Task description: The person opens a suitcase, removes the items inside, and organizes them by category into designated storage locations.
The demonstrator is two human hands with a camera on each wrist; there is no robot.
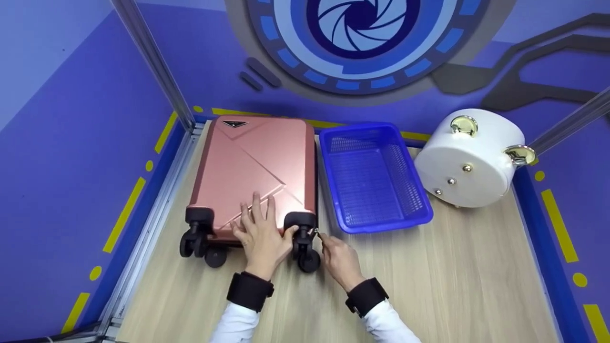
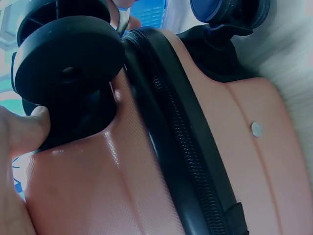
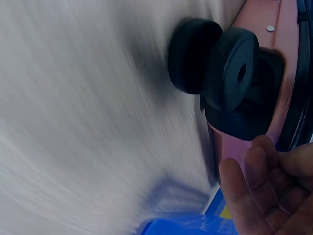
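Note:
A pink hard-shell suitcase lies flat with its black wheels toward me. My left hand rests on its lower shell, fingers spread, the thumb against the right wheel mount. At that same corner my right hand pinches a small metal zipper pull between thumb and forefinger. In the left wrist view the black zipper runs along the suitcase's side, its teeth closed where they show. The right wrist view has my right fingers beside the lower wheel mount, with the pull out of sight.
A blue plastic basket stands just right of the suitcase. Beyond it a white round case with gold handles and studs lies tipped on its side. Blue panels and metal rails bound the wooden floor.

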